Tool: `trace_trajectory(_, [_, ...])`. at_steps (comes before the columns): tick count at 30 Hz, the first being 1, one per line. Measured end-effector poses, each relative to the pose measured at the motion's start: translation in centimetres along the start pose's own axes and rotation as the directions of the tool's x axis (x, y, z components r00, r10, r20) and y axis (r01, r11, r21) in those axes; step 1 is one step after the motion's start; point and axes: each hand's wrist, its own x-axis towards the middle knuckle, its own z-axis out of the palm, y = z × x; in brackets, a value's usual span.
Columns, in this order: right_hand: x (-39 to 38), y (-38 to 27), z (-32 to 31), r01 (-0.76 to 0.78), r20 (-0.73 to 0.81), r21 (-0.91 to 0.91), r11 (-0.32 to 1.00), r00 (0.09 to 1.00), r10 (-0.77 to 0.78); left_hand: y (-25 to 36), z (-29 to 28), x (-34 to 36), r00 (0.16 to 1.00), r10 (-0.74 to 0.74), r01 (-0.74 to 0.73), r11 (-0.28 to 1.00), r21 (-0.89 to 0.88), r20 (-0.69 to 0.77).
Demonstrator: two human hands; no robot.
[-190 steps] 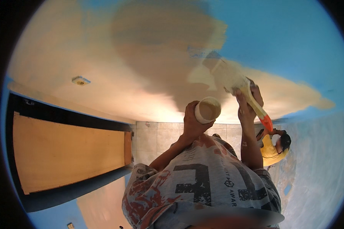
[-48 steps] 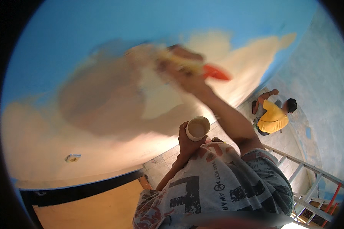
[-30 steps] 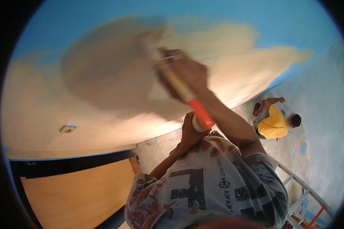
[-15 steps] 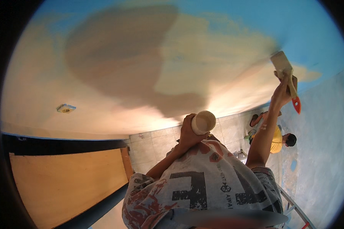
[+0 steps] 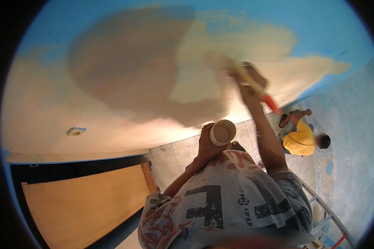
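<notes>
My left hand [image 5: 207, 143] is wrapped round a pale paint cup [image 5: 222, 133] in front of my chest; its open top faces up and shows a light-coloured content. Out over the wall, my right hand [image 5: 249, 81] grips a paintbrush [image 5: 257, 86] with a pale handle and a red end. Motion smears the bristles, which are at or close to the wall [image 5: 197, 79]; whether they touch I cannot tell. Cream paint covers much of this wall, and blue shows along its top and right side. A large shadow lies across the painted part.
On the lower right, a person in a yellow shirt [image 5: 300, 141] crouches by the blue-grey side wall [image 5: 353, 137]. A metal ladder [image 5: 323, 220] stands below them. To the left are a wooden door [image 5: 87, 203] and a small wall fitting [image 5: 76, 131]. Pale tiles [image 5: 176, 155] cover the floor.
My right hand has swung the paintbrush leftward across the wall, away from the blue right side. The cup stays in my left hand. The crouching person shows more fully.
</notes>
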Motion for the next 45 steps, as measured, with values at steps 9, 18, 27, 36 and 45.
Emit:
trace_trajectory(9, [-1.1,7.9,-20.2,-0.394,-0.480,-0.167,0.904,0.833,0.274,-1.3,2.0,0.0,1.000,0.010,-0.010,1.000,-0.007,0.007])
trace_trajectory(18, [6.3,-10.2,1.9,0.175,-0.040,0.300,0.938,0.984,-0.171,1.6,3.6,0.3,0.997,-0.034,0.034,0.999,0.004,0.064])
trace_trajectory(27, [4.3,5.0,-15.2,-0.178,-0.334,-0.080,0.981,0.932,0.142,2.1,3.6,0.6,0.999,-0.027,0.026,0.999,0.039,0.022])
trace_trajectory(36, [6.3,2.6,-16.7,0.040,-0.199,-0.457,0.888,0.969,-0.146,1.0,4.1,1.1,0.999,0.033,-0.033,0.999,-0.004,0.016])
trace_trajectory(45, [7.8,-7.9,-0.6,0.291,-0.157,0.144,0.946,0.950,-0.268,3.2,3.2,0.6,0.997,-0.068,0.068,0.998,-0.014,0.042])
